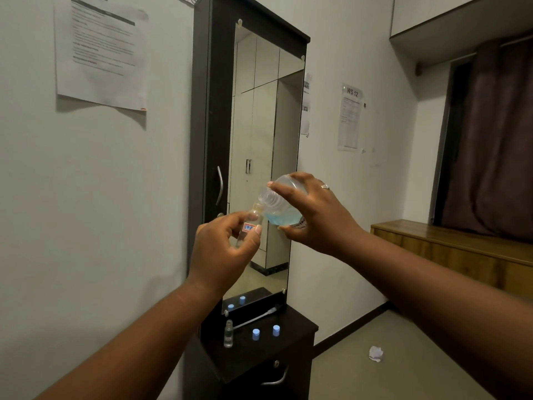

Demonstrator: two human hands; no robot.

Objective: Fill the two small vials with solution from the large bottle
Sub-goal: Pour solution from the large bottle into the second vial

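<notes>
Your right hand (311,215) grips the large bottle (281,202), fingers wrapped over its top and thumb pressed under its base, holding it tipped nearly on its side with the open threaded neck pointing left and slightly down. Pale blue solution (284,218) pools along the bottle's lower side. Your left hand (225,249) pinches a small vial (248,225) between thumb and fingertips, holding it tilted with its mouth up and to the right, touching or just beside the bottle's neck; whether liquid is passing between them cannot be told. The vial carries a red-and-white label. Both are raised in front of the tall mirror (265,157). Below, on the dark cabinet top (294,327), the second vial (228,333) stands upright and uncapped near the left edge, with two blue caps (256,334) standing to its right, apart from each other. A crumpled bit of paper (375,353) lies on the floor to the right.
</notes>
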